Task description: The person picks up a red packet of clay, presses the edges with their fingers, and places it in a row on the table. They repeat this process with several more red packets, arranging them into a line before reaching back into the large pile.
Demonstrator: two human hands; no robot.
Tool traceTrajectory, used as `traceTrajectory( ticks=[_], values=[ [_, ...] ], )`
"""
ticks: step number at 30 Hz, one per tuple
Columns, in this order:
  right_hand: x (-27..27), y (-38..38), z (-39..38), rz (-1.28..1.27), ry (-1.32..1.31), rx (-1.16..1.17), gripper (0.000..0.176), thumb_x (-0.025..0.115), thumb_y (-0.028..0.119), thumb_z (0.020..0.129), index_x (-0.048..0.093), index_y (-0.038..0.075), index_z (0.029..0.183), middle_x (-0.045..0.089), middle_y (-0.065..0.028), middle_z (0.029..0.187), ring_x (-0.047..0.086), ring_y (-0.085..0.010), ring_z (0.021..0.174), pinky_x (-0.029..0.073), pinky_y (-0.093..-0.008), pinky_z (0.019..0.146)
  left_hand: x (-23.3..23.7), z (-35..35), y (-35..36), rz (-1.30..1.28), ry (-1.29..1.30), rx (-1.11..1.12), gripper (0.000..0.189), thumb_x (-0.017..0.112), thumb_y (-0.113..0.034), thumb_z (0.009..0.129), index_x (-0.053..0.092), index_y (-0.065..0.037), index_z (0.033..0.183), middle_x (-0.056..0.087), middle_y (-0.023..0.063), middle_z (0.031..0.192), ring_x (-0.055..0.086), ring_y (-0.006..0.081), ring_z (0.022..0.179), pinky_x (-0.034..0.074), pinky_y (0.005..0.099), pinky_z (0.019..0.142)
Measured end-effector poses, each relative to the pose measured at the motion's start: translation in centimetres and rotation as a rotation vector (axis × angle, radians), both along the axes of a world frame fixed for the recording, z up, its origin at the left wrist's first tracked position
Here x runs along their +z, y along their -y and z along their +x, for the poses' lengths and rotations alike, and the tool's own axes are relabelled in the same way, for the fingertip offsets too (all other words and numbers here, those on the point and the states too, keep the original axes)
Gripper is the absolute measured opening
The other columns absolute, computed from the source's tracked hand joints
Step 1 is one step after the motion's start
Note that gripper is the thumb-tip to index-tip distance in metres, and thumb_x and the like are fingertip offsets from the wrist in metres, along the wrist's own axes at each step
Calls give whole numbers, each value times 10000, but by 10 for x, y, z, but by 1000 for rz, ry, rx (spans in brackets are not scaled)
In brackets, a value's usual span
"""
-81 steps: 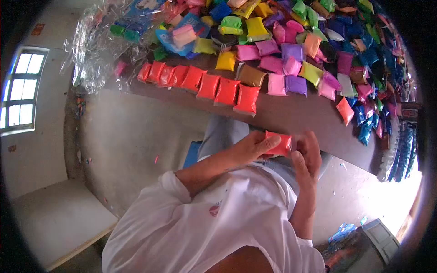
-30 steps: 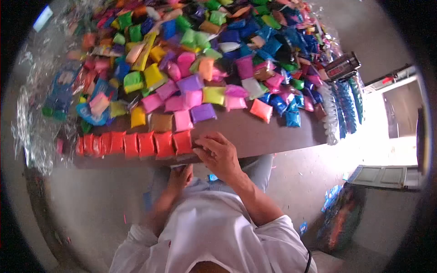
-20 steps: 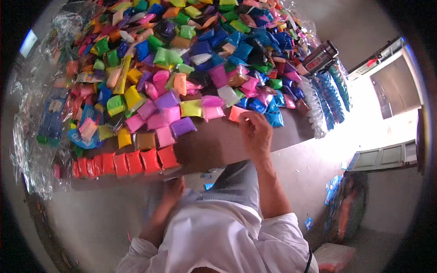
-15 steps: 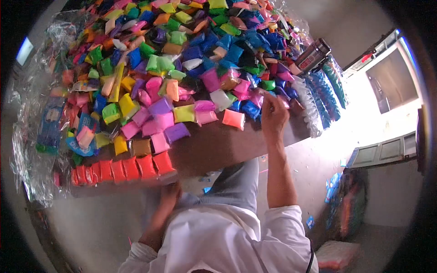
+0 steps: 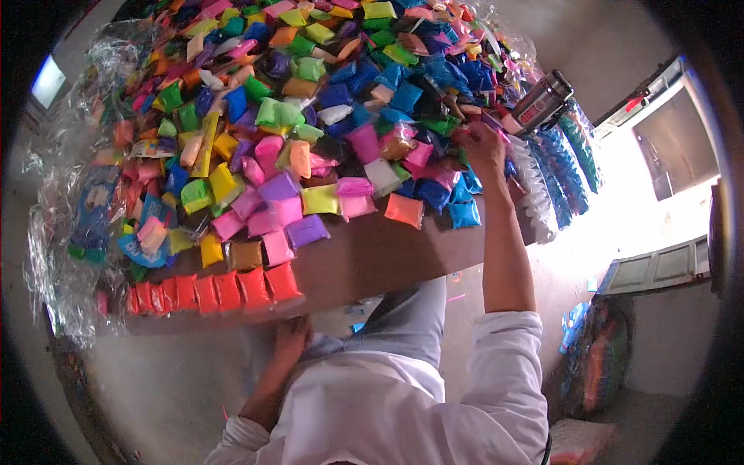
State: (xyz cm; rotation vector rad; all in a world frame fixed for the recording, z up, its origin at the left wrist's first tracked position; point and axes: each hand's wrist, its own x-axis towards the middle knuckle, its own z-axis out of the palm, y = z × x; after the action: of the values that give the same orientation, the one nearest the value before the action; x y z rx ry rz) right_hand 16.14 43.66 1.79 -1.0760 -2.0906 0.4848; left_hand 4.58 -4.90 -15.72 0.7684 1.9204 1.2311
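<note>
My right hand (image 5: 485,147) reaches into the right side of a large heap of small coloured packets (image 5: 364,143). Its fingers are bent together among pink and dark red packets, and whatever lies between the fingertips is hidden. Just below the wrist, blue packets (image 5: 465,214) lie at the front of the heap, with an orange packet (image 5: 404,211) to their left. My left hand (image 5: 293,335) is low by the table's near edge, above my lap; its fingers are too dark and covered to read. Left of centre, a row of red packets (image 5: 228,290) lines the table edge.
A dark metallic flask (image 5: 542,101) lies tilted at the heap's right, beside strips of clear and blue packaging (image 5: 554,178). Crumpled clear plastic (image 5: 58,248) hangs over the left side. The brown tabletop (image 5: 356,260) shows near my body.
My right hand has moved away from me and slightly right, deeper into the heap. Blue packets now show where it was. My left hand stays low, and the view has shifted slightly.
</note>
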Motion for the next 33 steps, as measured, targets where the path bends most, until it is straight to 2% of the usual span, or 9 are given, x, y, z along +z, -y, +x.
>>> traceTrajectory(
  ticks=[5,7,9,11,15,20,24,28,33],
  values=[
    [14,33,36,142,-219,1,171,665,177,764,616,48,866,607,-84,740,574,-196,677,456,-308,639,40,5,-5,-188,332,1,339,497,-340,884,508,-67,683,479,12,574,430,107,511,344,274,487],
    [34,73,41,-401,-702,116,181,644,187,808,604,39,904,588,-27,769,542,-122,688,439,-257,615,39,6,-8,-247,361,-79,269,512,-291,875,534,-51,755,509,24,636,459,113,575,374,288,534],
    [22,95,50,-481,-697,101,182,627,184,832,584,27,914,561,8,792,508,-77,693,415,-214,593,33,9,-11,-47,236,-264,281,524,-308,875,526,-63,735,489,-16,610,415,75,521,326,241,472],
    [12,143,44,-621,-842,163,159,625,156,828,560,25,890,545,7,764,506,-81,677,417,-223,589,54,14,-20,-61,487,-250,319,510,-372,879,532,-86,739,450,-41,595,383,48,520,291,220,461],
    [-12,250,41,-997,-729,267,117,609,95,830,511,41,865,499,23,713,489,-71,629,424,-218,562,91,18,-41,61,550,-288,387,488,-460,875,534,-96,752,409,-54,585,343,29,508,255,208,451],
    [-42,329,37,-1136,-627,300,129,616,107,837,505,51,869,514,18,729,506,-66,641,436,-215,555,124,23,-42,180,658,-248,425,485,-485,870,545,-72,788,418,-67,606,344,27,530,262,200,466],
    [-38,339,35,-1197,-705,345,156,639,117,825,504,53,869,529,19,750,501,-60,648,418,-204,557,130,29,-39,184,468,-162,431,477,-446,893,581,-28,907,515,-30,699,427,53,619,356,218,541],
    [-30,322,36,-1313,-504,522,173,641,149,828,552,34,922,566,11,803,498,-50,648,408,-198,557,141,28,-37,218,403,-98,442,476,-414,906,590,5,987,574,18,797,478,79,683,413,245,607],
    [-24,318,30,-1412,-341,498,225,636,189,835,587,18,974,595,-2,827,507,-49,641,408,-192,555,136,25,-36,207,305,-166,428,510,-410,890,594,9,921,548,15,733,464,74,658,396,252,575]
  ],
)
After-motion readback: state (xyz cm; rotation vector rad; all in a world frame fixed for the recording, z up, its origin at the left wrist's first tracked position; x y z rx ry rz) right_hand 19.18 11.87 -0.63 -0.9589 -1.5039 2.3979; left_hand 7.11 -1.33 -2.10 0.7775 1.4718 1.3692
